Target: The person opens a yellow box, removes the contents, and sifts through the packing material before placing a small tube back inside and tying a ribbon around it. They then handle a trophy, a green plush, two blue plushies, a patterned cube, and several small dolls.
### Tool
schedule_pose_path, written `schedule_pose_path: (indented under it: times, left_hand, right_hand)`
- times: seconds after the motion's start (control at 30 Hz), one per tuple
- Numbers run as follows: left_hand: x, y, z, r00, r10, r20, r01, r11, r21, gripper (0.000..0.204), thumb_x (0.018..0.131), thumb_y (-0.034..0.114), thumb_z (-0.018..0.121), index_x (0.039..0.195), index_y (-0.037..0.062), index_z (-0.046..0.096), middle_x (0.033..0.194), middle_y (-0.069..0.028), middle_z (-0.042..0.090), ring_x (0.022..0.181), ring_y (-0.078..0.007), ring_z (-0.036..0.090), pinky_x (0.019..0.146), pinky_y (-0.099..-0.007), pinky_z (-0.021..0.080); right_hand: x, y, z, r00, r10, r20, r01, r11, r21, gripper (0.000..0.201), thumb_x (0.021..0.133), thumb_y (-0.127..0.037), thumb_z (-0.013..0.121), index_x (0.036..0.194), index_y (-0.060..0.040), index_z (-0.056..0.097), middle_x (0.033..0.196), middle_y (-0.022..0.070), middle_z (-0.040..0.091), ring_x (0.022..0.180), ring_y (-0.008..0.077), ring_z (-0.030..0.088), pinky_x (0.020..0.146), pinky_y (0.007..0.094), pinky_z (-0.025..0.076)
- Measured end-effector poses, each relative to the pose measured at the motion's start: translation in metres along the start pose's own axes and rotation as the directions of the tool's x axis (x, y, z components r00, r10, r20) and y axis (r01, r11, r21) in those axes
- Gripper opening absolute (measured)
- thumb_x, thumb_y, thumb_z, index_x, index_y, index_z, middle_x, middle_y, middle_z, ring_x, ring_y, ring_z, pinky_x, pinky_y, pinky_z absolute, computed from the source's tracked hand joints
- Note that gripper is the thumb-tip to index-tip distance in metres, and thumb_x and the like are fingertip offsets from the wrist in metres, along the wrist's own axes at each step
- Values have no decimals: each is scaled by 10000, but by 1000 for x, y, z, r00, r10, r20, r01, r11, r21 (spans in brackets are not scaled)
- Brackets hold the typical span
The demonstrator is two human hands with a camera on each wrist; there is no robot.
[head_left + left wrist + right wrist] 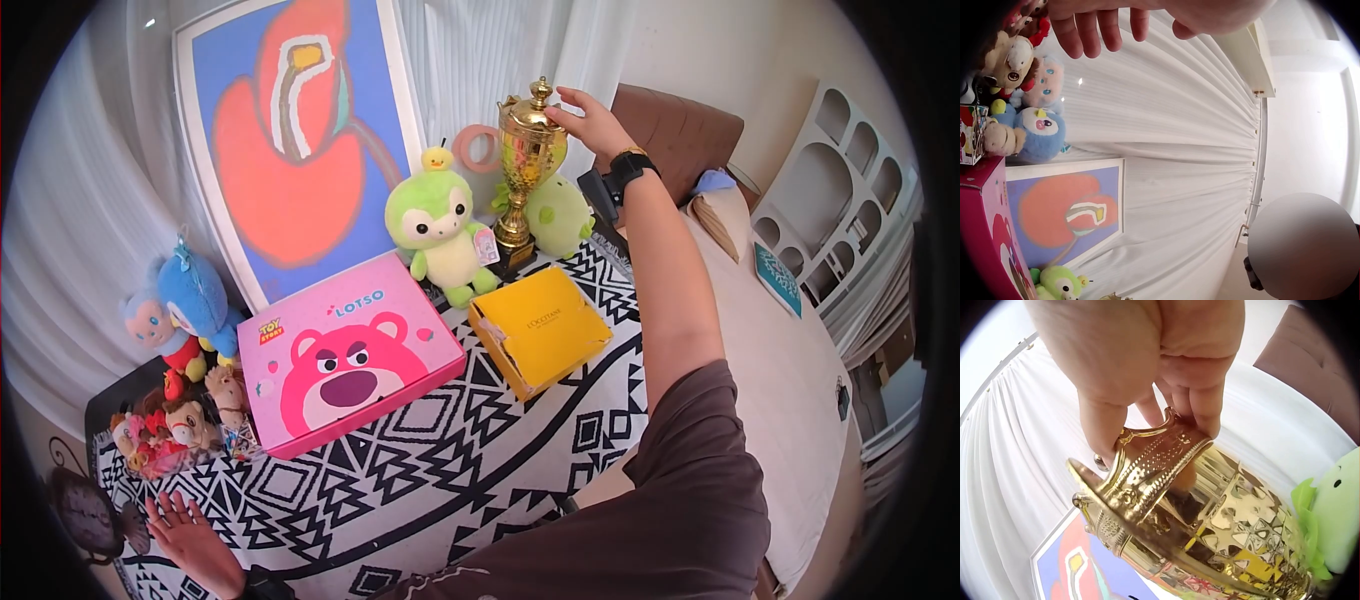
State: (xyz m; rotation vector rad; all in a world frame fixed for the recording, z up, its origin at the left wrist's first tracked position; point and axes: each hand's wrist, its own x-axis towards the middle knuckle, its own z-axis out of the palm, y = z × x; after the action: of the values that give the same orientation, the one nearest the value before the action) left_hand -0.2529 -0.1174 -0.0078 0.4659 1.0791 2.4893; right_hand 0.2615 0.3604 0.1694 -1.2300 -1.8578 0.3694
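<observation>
A shiny gold trophy cup (pixel 522 150) with a domed lid stands on a dark base at the back of the table. My right hand (pixel 597 125) holds it near the top, by the handle at its right side. In the right wrist view, the thumb and fingers (pixel 1207 412) lie on either side of the trophy's gold handle (pixel 1154 447). Low at the front left, my left hand (pixel 195 545) is held with its fingers spread and holds nothing. Nearest to it are small plush toys (pixel 190 425) in a cluster. The left wrist view shows its fingers (pixel 1110 31) loosely extended.
A pink bear box (pixel 350 360) and a yellow box (pixel 540 325) lie on the patterned tablecloth (pixel 430 440). A green plush (pixel 440 235) sits left of the trophy, another green plush (pixel 563 215) behind it. A large painting (pixel 300 150) leans behind; a bed (pixel 750 330) is at the right.
</observation>
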Motion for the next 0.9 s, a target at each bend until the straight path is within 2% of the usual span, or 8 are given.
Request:
schedule_pose_path:
  times: [0.2,0.3,0.37,0.43,0.53,0.77,0.87,0.9]
  left_hand:
    - [0,0,-1,1000,-9,-7,8,999,-31,507,1007,403,346,1387,68,333,1294,-94,433,1183,-195,412,1049,-342,274]
    - [-1,1,0,1000,-12,-25,11,999,-47,523,1006,404,343,1406,67,320,1317,-95,418,1207,-194,393,1072,-339,246]
    - [-1,1,-1,1000,-11,-29,10,999,-43,527,1005,406,345,1408,67,318,1318,-96,417,1206,-195,393,1072,-339,245]
    - [0,2,0,1000,7,7,-7,1000,-5,486,1006,403,352,1365,76,351,1273,-87,448,1149,-194,435,1024,-345,299]
    - [-1,3,5,1000,-5,-16,5,1000,-14,485,1006,402,351,1369,79,349,1278,-87,446,1150,-193,434,1028,-343,294]
    - [-4,1,19,998,-28,-63,25,999,-42,539,1002,416,348,1420,78,303,1359,-97,401,1208,-201,399,1067,-332,257]
    - [-5,1,19,998,-17,-64,17,1000,3,484,1005,388,355,1378,80,346,1275,-70,446,1108,-171,456,1003,-323,307]
    - [-4,3,17,990,-16,140,19,1000,-22,471,992,393,373,1328,66,421,1299,-103,484,1157,-222,466,1033,-375,298]
  right_hand:
    - [-20,-28,-1,985,148,93,-167,952,255,912,798,-415,727,1446,3,239,1387,234,422,1317,311,389,1073,412,319]
    - [-34,-9,9,989,17,144,-29,996,86,1022,770,-368,769,1472,-12,117,1383,252,415,1309,299,393,1084,412,298]
    - [-39,-6,10,989,56,139,-72,991,111,1076,741,-328,801,1473,-16,76,1400,261,388,1320,287,376,1090,414,289]
    - [-44,3,13,985,115,126,-159,887,433,977,790,-350,758,1465,-26,131,1398,182,416,1308,256,387,1070,410,322]
    - [-41,27,19,982,146,121,-189,779,598,724,875,-416,647,1414,-82,297,1270,38,513,1181,167,459,1015,373,374]
    - [-41,40,45,986,165,-34,-81,641,763,636,923,-563,441,1322,-68,448,1269,39,520,1154,180,475,966,367,398]
    - [-40,36,51,971,223,-91,-81,659,748,653,922,-602,395,1294,-71,474,1261,38,517,1141,182,471,912,354,412]
    - [-37,38,53,967,234,-99,-74,632,772,656,922,-612,377,1267,-66,493,1224,40,538,1105,175,493,881,349,418]
